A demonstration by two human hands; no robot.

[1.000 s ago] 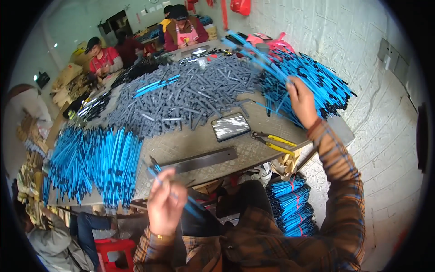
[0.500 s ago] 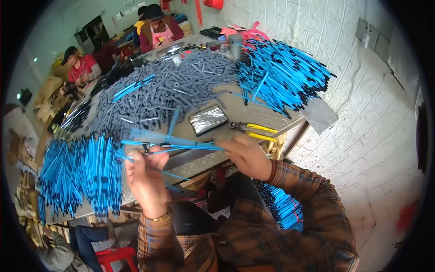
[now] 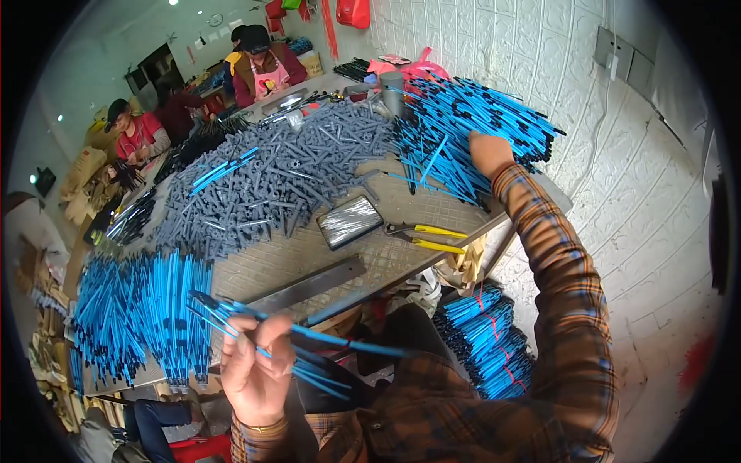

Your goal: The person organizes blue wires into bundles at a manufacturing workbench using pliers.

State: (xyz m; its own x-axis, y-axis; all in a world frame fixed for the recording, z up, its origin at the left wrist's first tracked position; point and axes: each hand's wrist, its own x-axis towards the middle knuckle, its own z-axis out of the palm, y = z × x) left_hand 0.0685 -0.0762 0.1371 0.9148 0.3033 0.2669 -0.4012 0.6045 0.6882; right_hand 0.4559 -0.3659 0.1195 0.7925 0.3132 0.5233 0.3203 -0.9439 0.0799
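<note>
My left hand (image 3: 258, 359) is closed around several thin blue rods (image 3: 320, 378) with dark ends, held above my lap at the table's near edge. They fan out to both sides of the fingers, and some are smeared by motion. At the far right of the table, my right hand (image 3: 491, 154) reaches onto a large heap of blue rods with black ends (image 3: 444, 143). Its fingers look curled in, but their tips are hidden against the heap, so I cannot make out what they hold.
Grey plastic pieces (image 3: 285, 166) cover the table's middle. Nearer lie a box of silvery pins (image 3: 350, 221), yellow-handled pliers (image 3: 436, 238) and a flat metal bar (image 3: 309, 283). Blue rods (image 3: 170, 316) stack at left; tied bundles (image 3: 490, 339) sit below right. Two people (image 3: 266, 65) (image 3: 139, 131) work beyond.
My right hand has left the rods near my left hand and moved far right to the heap. My left hand has lowered slightly, still gripping its rods.
</note>
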